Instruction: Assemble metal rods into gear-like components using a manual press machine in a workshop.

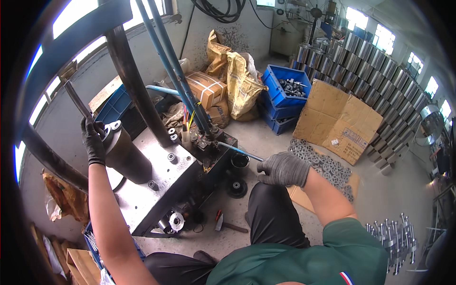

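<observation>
My left hand (93, 142), in a dark grey glove, is raised beside the top of a dark metal cylinder (127, 156) on the press table (161, 190). Its fingers are curled at the lower end of a long metal rod (77, 98) that slants up and left; the exact grip is partly hidden. On the right, my gloved right hand (285, 169) is wrapped round the end of a thin lever handle (241, 151). That lever runs left to the dark valve block (209, 142) beside the table. Small bearings (172, 157) stand on the tabletop.
Thick dark press columns (135, 85) rise ahead. Blue crates (286, 90) with metal parts stand at the back, near yellow sacks (241, 80). Flat metal rings (323, 166) lie on cardboard at right. A hammer (230, 226) is on the floor. Shiny cylinders (361, 71) are stacked behind.
</observation>
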